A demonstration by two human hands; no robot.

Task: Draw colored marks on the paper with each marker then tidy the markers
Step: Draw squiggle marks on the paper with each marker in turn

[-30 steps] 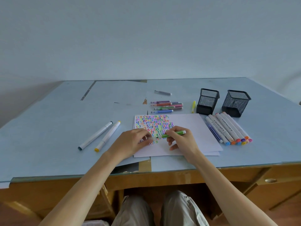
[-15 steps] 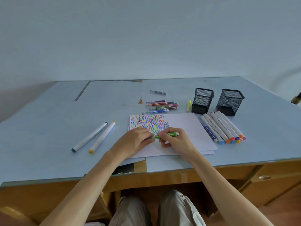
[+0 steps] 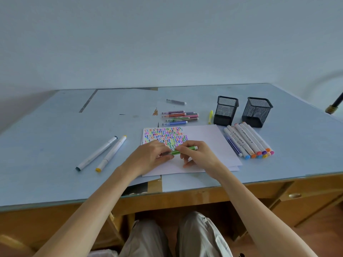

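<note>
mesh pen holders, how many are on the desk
2, both at the back right of the desk: one mesh pen holder beside the yellow marker, the other mesh holder to its right. None looks hidden.

The surface (image 3: 55,138) is pale blue on top with a brown wooden front. White paper (image 3: 209,143) lies on it near the front edge, with colored squiggles in its far left corner. Two white markers (image 3: 103,152) lie side by side to the left. A row of fat white markers (image 3: 246,140) lies just right of the paper. Behind them stand two black mesh cups (image 3: 243,110). Thin colored pens (image 3: 179,117) lie behind the paper, with a yellow pen (image 3: 210,116) beside the left cup.
</note>
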